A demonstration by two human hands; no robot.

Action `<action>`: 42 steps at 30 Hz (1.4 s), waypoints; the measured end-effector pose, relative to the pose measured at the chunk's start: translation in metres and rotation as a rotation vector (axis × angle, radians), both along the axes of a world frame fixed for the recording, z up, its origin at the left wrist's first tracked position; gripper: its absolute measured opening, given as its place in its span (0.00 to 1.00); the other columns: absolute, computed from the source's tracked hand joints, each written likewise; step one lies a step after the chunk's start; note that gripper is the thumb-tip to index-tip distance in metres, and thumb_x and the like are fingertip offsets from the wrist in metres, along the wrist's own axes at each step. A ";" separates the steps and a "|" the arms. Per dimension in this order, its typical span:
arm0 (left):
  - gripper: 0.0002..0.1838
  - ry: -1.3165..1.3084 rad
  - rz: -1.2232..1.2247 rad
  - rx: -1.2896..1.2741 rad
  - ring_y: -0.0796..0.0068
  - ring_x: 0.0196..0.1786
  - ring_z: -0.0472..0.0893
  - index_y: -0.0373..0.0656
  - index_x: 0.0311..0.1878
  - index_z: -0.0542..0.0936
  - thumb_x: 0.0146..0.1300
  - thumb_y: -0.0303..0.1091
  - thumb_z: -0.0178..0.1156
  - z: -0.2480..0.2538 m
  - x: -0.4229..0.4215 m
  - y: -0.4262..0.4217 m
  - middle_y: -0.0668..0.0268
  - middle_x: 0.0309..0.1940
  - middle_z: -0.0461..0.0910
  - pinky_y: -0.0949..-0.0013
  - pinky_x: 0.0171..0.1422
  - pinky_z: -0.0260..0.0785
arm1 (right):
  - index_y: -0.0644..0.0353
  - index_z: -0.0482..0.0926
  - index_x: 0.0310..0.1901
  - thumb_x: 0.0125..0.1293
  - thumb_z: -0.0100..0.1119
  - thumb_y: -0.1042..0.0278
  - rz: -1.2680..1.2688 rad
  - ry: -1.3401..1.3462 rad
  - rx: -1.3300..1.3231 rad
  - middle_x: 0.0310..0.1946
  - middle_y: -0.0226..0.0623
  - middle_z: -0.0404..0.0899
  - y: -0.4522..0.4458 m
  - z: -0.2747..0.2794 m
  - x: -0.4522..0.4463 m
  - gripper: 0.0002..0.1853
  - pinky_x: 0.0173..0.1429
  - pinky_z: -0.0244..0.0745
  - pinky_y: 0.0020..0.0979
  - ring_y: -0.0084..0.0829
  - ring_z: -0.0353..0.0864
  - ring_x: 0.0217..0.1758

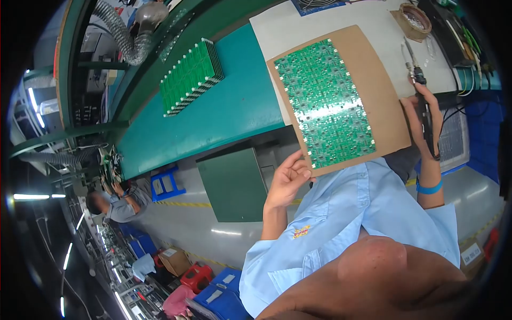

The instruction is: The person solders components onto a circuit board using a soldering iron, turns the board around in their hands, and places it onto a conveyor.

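A green circuit board panel densely covered with small parts lies on a brown cardboard sheet. At the sheet's near left corner, my left hand has its fingers closed on the cardboard edge, close to the panel's corner. My right hand, to the right of the cardboard, is wrapped around the black handle of a soldering iron. The iron's metal tip points away from me, over the white work surface. A blue band circles my right wrist.
A stack of green boards stands on the teal bench to the left. At the back right are a brown round holder and a dark box with tools. A co-worker sits farther along the bench.
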State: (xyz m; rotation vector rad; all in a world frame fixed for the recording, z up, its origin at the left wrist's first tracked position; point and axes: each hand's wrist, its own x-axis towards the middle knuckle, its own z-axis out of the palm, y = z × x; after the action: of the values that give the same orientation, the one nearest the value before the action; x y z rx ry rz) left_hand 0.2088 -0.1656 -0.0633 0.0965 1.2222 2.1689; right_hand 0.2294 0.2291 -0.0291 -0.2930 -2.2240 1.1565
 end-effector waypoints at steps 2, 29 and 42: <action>0.36 -0.021 -0.016 0.044 0.65 0.57 0.89 0.33 0.84 0.66 0.74 0.10 0.60 -0.002 0.007 0.012 0.48 0.64 0.86 0.64 0.57 0.85 | 0.61 0.82 0.69 0.71 0.74 0.81 -0.017 0.057 -0.009 0.47 0.40 0.91 0.012 -0.002 0.002 0.26 0.50 0.83 0.28 0.27 0.86 0.41; 0.30 -0.058 -0.506 0.273 0.64 0.71 0.85 0.37 0.73 0.75 0.70 0.08 0.65 -0.053 -0.014 0.095 0.56 0.69 0.85 0.64 0.73 0.80 | 0.64 0.79 0.71 0.69 0.77 0.79 -0.223 0.032 0.087 0.64 0.46 0.90 0.006 -0.023 0.043 0.29 0.67 0.86 0.35 0.37 0.91 0.62; 0.17 -0.094 -0.606 0.006 0.71 0.58 0.89 0.32 0.62 0.84 0.73 0.12 0.68 -0.029 -0.014 0.110 0.57 0.57 0.90 0.71 0.66 0.81 | 0.62 0.82 0.69 0.71 0.71 0.80 -0.114 0.034 0.231 0.62 0.42 0.88 0.012 0.005 0.029 0.24 0.69 0.83 0.34 0.39 0.88 0.56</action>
State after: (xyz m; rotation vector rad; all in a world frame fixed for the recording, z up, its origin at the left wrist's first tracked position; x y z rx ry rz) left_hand 0.1948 -0.0552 -0.0927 0.3203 0.9734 1.6285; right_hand 0.2585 0.2413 -0.0243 -0.2975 -2.2528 0.8300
